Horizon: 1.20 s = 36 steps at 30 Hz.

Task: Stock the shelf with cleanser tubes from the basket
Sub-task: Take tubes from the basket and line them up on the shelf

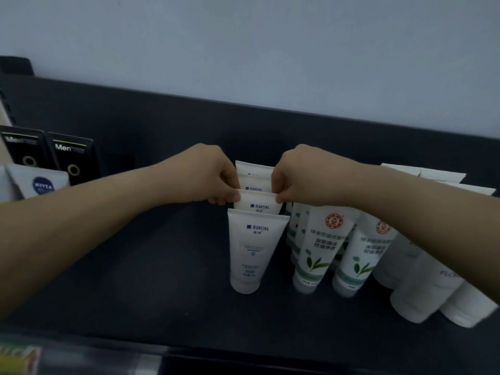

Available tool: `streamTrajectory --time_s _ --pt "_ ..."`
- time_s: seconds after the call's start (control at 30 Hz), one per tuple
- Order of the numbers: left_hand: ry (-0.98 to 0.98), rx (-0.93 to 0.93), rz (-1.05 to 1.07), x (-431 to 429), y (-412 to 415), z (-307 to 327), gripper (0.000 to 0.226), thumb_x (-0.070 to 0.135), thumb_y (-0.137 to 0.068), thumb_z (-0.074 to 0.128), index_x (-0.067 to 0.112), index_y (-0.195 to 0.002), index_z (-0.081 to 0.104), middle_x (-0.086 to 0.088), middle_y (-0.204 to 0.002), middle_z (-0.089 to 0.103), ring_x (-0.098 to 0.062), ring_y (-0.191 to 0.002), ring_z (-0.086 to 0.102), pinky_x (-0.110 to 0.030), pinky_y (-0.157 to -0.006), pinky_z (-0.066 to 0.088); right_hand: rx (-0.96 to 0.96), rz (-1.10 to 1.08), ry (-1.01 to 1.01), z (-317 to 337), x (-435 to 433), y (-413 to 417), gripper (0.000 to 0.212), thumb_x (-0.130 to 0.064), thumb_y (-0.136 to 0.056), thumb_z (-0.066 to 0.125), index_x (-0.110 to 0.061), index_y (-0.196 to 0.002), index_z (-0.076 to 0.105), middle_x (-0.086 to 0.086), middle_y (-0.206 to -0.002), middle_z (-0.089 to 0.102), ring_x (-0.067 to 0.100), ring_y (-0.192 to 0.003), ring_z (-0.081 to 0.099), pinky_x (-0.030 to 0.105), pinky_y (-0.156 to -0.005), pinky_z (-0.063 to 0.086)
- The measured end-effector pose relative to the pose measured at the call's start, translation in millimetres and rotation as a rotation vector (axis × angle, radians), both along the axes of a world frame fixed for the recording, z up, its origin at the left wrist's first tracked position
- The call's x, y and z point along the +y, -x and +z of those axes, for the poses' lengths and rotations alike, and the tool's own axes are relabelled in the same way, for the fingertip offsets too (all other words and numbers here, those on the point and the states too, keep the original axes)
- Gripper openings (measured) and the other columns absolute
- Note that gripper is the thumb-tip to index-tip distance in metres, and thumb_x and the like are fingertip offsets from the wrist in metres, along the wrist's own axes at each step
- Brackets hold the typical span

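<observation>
Far left on the shelf (pixel 135 253), the black tubes (pixel 70 158) and a blue-badged tube (pixel 40 185) stand cap-down, labels forward so they read from the aisle. My left hand (pixel 208 177) is curled, pinching the left top corner of the middle white tube (pixel 257 203). This tube stands in a single file between the front white tube (pixel 253 250) and the back white tube (pixel 254 171). My right hand (pixel 305 177) pinches the opposite corner. I judge I hold both corners to keep it square and upright in the row. Just right stand the green-leaf tubes (pixel 319 247), then the plain white tubes (pixel 422 288), grouped by kind. The basket is out of view.
</observation>
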State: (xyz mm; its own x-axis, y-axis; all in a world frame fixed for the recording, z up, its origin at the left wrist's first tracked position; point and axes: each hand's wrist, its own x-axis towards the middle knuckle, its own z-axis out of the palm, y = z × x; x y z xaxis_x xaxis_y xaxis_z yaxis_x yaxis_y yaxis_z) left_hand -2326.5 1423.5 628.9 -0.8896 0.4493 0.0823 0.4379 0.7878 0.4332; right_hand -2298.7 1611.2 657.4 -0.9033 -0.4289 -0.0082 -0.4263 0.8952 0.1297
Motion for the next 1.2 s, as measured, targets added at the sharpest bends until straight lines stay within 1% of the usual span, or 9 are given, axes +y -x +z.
streamTrajectory --time_s 0.27,0.53,0.73,0.83,0.9,1.0,1.03,1.13,1.2 --pt "-0.016 0.012 0.009 -1.0 1.9 -0.9 0.008 0.028 -0.083 0.072 0.021 -0.082 0.076 0.006 -0.069 0.073 -0.002 -0.062 0.068 -0.011 -0.062 0.054 -0.015 -0.015 0.0 2.4 -3.4 3.9 0.01 -0.027 -0.086 0.068 -0.02 -0.092 0.071 -0.006 -0.089 0.066 0.011 -0.084 0.061 0.022 -0.07 0.045" --pt "-0.036 -0.007 0.014 -5.7 2.7 -1.4 0.008 0.027 -0.083 0.072 0.02 -0.083 0.076 0.007 -0.069 0.073 0.001 -0.061 0.067 -0.006 -0.059 0.051 -0.036 0.001 0.021 2.9 -6.7 4.9 0.01 -0.026 -0.086 0.068 -0.02 -0.092 0.072 -0.007 -0.086 0.067 0.008 -0.08 0.06 0.016 -0.064 0.044" --pt "-0.07 -0.03 0.017 -4.8 1.5 -2.3 0.007 0.027 -0.082 0.072 0.021 -0.084 0.076 0.007 -0.069 0.073 0.001 -0.062 0.068 -0.004 -0.055 0.049 -0.058 0.0 0.007 3.5 -5.8 6.9 0.01 -0.026 -0.086 0.067 -0.019 -0.093 0.071 -0.006 -0.088 0.067 0.008 -0.081 0.06 0.015 -0.063 0.043" --pt "-0.069 -0.016 0.024 -5.4 0.2 -3.6 0.007 0.027 -0.082 0.072 0.021 -0.085 0.075 0.006 -0.07 0.073 0.0 -0.062 0.068 -0.004 -0.056 0.049 -0.052 0.005 0.004 3.1 -5.6 6.6 0.012 -0.027 -0.086 0.068 -0.019 -0.094 0.071 -0.005 -0.092 0.069 0.009 -0.084 0.062 0.02 -0.071 0.047" --pt "-0.06 -0.012 0.022 -7.1 -1.4 -3.2 0.009 0.028 -0.082 0.072 0.022 -0.087 0.075 0.005 -0.072 0.074 0.0 -0.063 0.068 -0.005 -0.059 0.051 -0.049 0.004 0.012 6.1 -5.3 4.2 0.018 -0.028 -0.086 0.068 -0.019 -0.1 0.071 -0.007 -0.094 0.069 0.008 -0.087 0.062 0.023 -0.079 0.05" --pt "-0.038 0.001 0.033 -12.7 -6.5 1.4 0.011 0.031 -0.08 0.073 0.028 -0.09 0.074 0.009 -0.077 0.075 -0.001 -0.069 0.069 -0.011 -0.065 0.055 0.019 0.026 0.052 15.6 -3.2 -4.1 0.023 -0.03 -0.088 0.065 -0.02 -0.108 0.069 -0.012 -0.09 0.061 0.005 -0.087 0.058 0.02 -0.084 0.047" --pt "-0.025 0.023 0.042 -16.0 -9.2 2.5 0.01 0.032 -0.079 0.074 0.031 -0.09 0.073 0.011 -0.078 0.074 0.0 -0.071 0.068 -0.011 -0.067 0.054 0.044 0.045 0.073 18.1 -2.3 -8.3 0.022 -0.031 -0.089 0.063 -0.021 -0.107 0.07 -0.013 -0.091 0.062 0.004 -0.087 0.058 0.02 -0.084 0.046" --pt "0.027 0.079 0.056 -26.9 -20.9 -1.4 0.011 0.031 -0.078 0.075 0.038 -0.085 0.069 0.021 -0.075 0.07 0.015 -0.074 0.062 -0.003 -0.067 0.043 0.039 0.1 0.128 19.9 -2.0 -25.5 0.024 -0.04 -0.09 0.058 -0.024 -0.103 0.071 -0.015 -0.095 0.068 0.0 -0.088 0.061 0.021 -0.084 0.049" --pt "0.077 0.013 0.04 -29.0 -30.0 -11.1 0.013 0.033 -0.076 0.076 0.038 -0.087 0.07 0.023 -0.077 0.071 0.019 -0.075 0.06 -0.002 -0.07 0.044 0.0 0.116 0.11 15.7 -3.2 -35.3 0.028 -0.047 -0.087 0.058 -0.028 -0.102 0.07 -0.017 -0.095 0.065 -0.001 -0.087 0.06 0.021 -0.082 0.051"
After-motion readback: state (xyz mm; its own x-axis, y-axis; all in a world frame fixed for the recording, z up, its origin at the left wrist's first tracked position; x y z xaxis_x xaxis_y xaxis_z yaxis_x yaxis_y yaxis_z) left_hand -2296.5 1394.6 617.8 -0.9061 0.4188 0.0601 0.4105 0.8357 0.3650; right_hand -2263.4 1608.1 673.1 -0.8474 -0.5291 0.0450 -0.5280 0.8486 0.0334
